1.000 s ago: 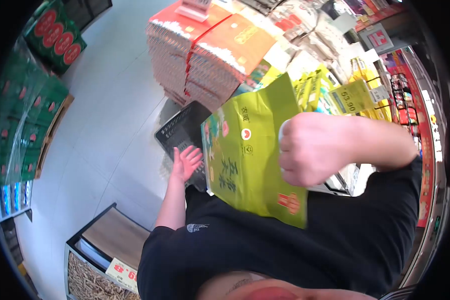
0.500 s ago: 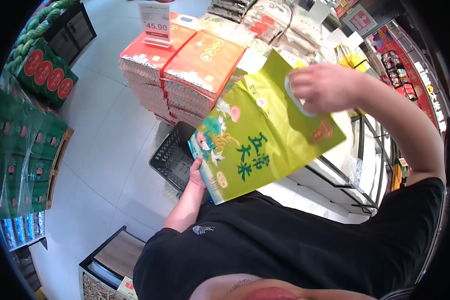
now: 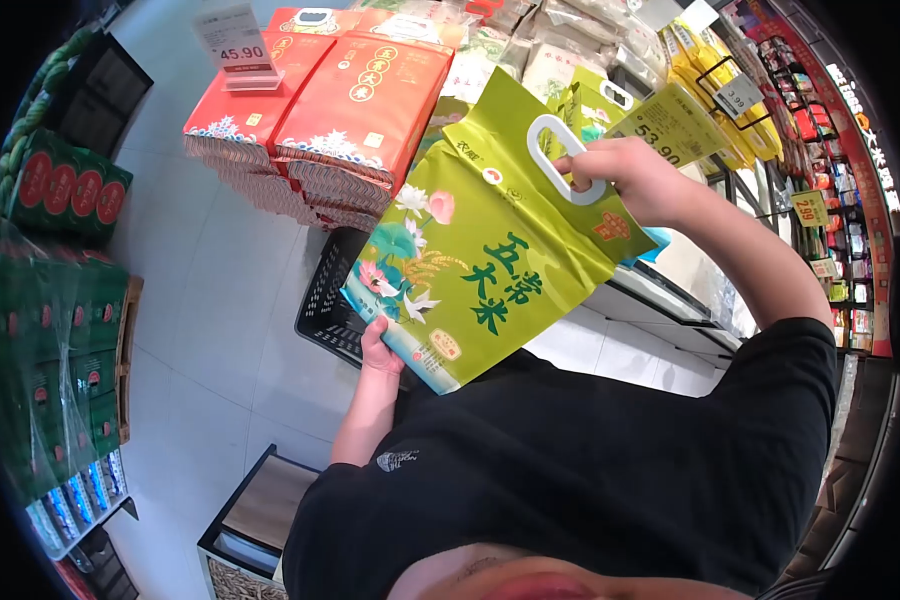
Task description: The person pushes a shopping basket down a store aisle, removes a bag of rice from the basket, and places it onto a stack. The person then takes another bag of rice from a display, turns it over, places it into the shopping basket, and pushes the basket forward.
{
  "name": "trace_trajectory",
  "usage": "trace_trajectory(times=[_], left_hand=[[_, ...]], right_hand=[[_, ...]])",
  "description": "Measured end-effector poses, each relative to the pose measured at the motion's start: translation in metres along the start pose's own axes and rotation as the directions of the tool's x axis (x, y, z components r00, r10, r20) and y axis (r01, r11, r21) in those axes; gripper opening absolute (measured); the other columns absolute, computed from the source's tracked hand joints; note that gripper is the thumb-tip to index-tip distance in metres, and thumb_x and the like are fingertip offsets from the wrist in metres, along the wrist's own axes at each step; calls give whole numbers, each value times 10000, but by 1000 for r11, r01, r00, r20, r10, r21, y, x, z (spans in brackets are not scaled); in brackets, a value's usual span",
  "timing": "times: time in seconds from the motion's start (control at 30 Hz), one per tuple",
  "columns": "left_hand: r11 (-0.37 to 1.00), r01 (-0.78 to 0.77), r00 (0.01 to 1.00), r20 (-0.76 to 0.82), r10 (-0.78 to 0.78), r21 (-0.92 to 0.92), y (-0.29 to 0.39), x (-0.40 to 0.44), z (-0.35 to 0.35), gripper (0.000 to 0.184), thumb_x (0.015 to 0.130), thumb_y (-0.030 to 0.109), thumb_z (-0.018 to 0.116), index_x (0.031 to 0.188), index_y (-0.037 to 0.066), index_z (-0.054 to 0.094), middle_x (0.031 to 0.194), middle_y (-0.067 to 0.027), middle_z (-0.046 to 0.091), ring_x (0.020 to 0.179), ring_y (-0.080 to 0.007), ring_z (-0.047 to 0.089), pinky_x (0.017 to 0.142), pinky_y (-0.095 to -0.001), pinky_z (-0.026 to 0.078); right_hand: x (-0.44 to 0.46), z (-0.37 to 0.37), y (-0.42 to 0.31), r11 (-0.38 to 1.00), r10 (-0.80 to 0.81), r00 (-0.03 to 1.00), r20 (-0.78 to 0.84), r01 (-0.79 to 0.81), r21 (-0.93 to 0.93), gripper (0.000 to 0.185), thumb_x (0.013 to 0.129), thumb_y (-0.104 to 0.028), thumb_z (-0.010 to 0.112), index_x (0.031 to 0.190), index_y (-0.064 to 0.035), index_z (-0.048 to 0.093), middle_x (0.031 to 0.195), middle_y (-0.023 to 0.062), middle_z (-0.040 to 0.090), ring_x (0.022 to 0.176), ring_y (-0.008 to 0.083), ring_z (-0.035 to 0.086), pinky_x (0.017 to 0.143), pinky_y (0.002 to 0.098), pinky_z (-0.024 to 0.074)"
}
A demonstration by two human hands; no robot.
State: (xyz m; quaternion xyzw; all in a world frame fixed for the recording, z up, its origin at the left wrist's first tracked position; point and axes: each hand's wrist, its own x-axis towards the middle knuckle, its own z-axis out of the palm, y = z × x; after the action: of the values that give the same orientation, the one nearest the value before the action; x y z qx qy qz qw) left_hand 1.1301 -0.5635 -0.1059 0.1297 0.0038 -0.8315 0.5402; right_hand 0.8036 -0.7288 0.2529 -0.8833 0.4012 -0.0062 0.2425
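A green rice bag (image 3: 470, 260) with lotus flowers and dark green lettering is held up tilted before my chest. My right hand (image 3: 632, 178) is closed round the white plastic handle (image 3: 548, 150) at its top end, fingers passing through the opening. At the bottom corner, my left hand (image 3: 380, 348) grips the edge with the thumb on the printed face; its other fingers are hidden behind the bag. Below and behind that corner, a black shopping basket (image 3: 320, 315) is partly covered by the bag.
Stacked red rice bags (image 3: 360, 100) with a price sign (image 3: 235, 50) stand ahead. A yellow price card (image 3: 675, 130) and yellow packets (image 3: 695, 70) are at right. Green cartons (image 3: 60, 350) on a pallet line the left. A low table (image 3: 270, 500) stands near my left side.
The bag has shifted slightly left and up in view, its white handle now showing more plainly in my right hand. The view has turned, revealing more of the right-hand shelves.
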Motion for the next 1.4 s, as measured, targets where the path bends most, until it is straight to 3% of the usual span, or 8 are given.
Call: trace_trajectory(times=[0.07, 0.17, 0.23, 0.43, 0.6, 0.8, 1.07, 1.4], left_hand=[[1000, 19, 1000, 2, -19, -18, 1, -1, -4, 887, 800, 295, 803, 1533, 20, 385, 1477, -172, 541, 1349, -361, 535, 1147, -497, 429], [998, 47, 999, 6, -47, -34, 1, -5, -7, 865, 791, 279, 811, 1516, 23, 415, 1460, -168, 560, 1329, -358, 554, 1136, -495, 442], [998, 59, 998, 2, -59, -27, 0, -4, -11, 858, 788, 287, 805, 1510, 23, 425, 1449, -168, 569, 1316, -359, 562, 1131, -497, 447], [997, 77, 997, -17, -76, 12, 8, -9, -26, 863, 785, 305, 796, 1512, 24, 427, 1445, -170, 574, 1311, -358, 566, 1127, -495, 453], [997, 73, 997, -24, -72, 18, 14, -14, -25, 856, 801, 281, 795, 1520, 16, 413, 1461, -170, 564, 1335, -349, 553, 1144, -489, 437], [998, 32, 996, -82, -27, 62, 15, -14, -34, 772, 871, 217, 745, 1513, -28, 392, 1455, -172, 565, 1330, -321, 565, 1128, -453, 465], [983, -107, 979, -157, 130, 147, 0, -3, -19, 712, 915, 185, 715, 1510, -25, 383, 1449, -160, 553, 1322, -295, 562, 1111, -440, 476], [901, -317, 885, -249, 393, 296, -26, 57, -2, 721, 928, 54, 670, 1541, 91, 293, 1476, -135, 480, 1356, -282, 509, 1137, -452, 440]], right_hand=[[-2, -2, -1, 992, -124, 992, 21, 123, 41, 299, 843, 56, 691, 1108, -80, 662, 1133, 110, 708, 1015, 265, 689, 868, 362, 551], [-7, 7, -8, 901, 192, 981, 20, -185, 392, 225, 886, 47, 690, 1072, -76, 661, 1138, 60, 707, 1034, 188, 680, 904, 329, 544], [-11, 22, 3, 767, 217, 976, -4, -168, 619, 233, 870, 3, 746, 1066, -76, 648, 1126, 70, 699, 1060, 155, 667, 922, 301, 533], [-28, 37, 14, -28, 351, 918, 185, -187, 982, 488, 944, -61, 615, 1430, -44, 560, 1198, 168, 693, 1060, 199, 681, 926, 297, 541], [-1, 37, -8, 333, 547, 808, 221, -452, 828, 394, 937, -97, 625, 1322, -16, 603, 1051, 123, 727, 869, 157, 697, 710, 263, 530], [38, 63, 16, 405, 671, 670, 319, -691, 599, 269, 902, -20, 634, 1166, 26, 602, 1049, 127, 696, 891, 185, 702, 735, 315, 581], [91, 71, 72, 577, 679, 690, 251, -713, 398, 284, 853, -59, 766, 1097, -14, 629, 967, 121, 708, 784, 207, 742, 584, 328, 526], [147, 97, 131, 690, 677, 734, 60, -661, 296, 371, 812, -79, 744, 1168, -7, 673, 1002, 143, 737, 805, 216, 760, 715, 348, 582]])
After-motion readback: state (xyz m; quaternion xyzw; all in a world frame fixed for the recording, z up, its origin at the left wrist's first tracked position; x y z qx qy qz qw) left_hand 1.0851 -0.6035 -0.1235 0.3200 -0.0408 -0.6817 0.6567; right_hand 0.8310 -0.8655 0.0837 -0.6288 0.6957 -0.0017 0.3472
